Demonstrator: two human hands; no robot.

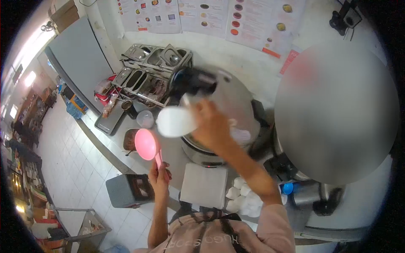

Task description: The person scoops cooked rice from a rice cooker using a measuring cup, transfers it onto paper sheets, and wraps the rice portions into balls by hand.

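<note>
In my left hand (159,176) is the handle of a pink ladle (147,144), its round bowl turned up. My right hand (209,124), smeared by motion, has its fingers closed at the edge of a white rounded object (175,121) whose kind I cannot make out. Both are over the counter, the right hand above a large round cooker (204,159) with a raised grey lid (238,101). A clear plastic cup (145,119) stands just left of the white object. Beneath the ladle sits a small metal tray of brown food (130,139).
Metal food pans (147,86) stand in racks at the back left. A stack of white paper sheets (204,183) and several white bundles (244,194) lie at the front. On the right is a big round grey lid (337,114); a dark box (126,190) stands left.
</note>
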